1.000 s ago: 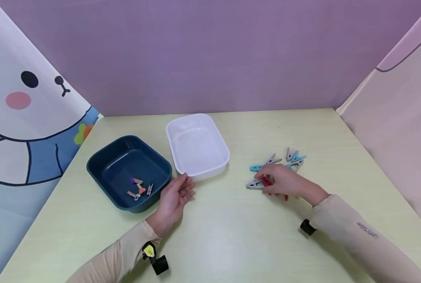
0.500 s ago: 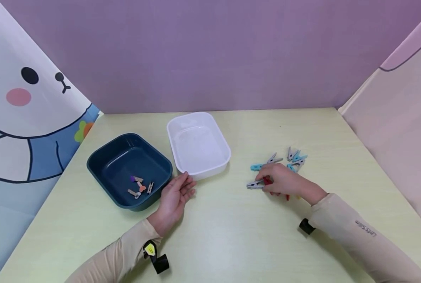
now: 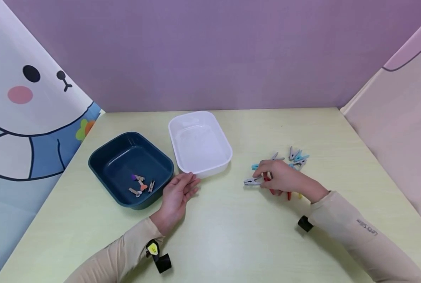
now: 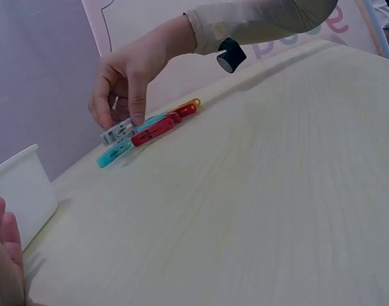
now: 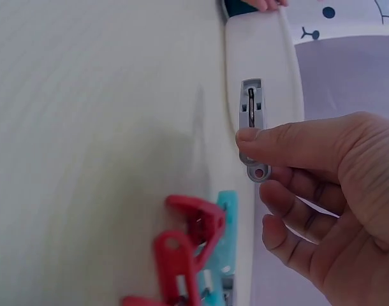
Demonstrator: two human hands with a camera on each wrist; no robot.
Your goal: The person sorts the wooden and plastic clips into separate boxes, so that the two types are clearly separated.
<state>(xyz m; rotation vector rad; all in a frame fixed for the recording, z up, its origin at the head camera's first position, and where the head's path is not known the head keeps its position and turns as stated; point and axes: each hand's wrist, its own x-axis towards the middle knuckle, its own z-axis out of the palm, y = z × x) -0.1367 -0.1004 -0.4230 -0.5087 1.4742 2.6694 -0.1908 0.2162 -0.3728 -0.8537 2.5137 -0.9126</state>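
My right hand (image 3: 282, 177) pinches a grey clothespin (image 5: 251, 105) between thumb and fingers, raised a little over the table in the left wrist view. Below and beside that hand lie red clothespins (image 4: 153, 131) and blue ones (image 4: 115, 153), partly covered by the hand in the head view. My left hand (image 3: 175, 199) rests with loosely extended fingers between two basins, its fingertips at the near corner of the white basin (image 3: 210, 171). The navy basin (image 3: 115, 157) stands left of it, holding several small wooden clips (image 3: 152, 186) with coloured decorations.
Behind my right hand, more grey and light blue clothespins (image 3: 297, 156) lie in a small cluster. A yellow clothespin (image 3: 300, 195) pokes out under the wrist. A purple panel (image 3: 217, 55) stands along the table's back edge.
My right hand has lifted slightly and shifted a little left, bringing the grey clothespin up from the pile. The left hand stays at the white basin.
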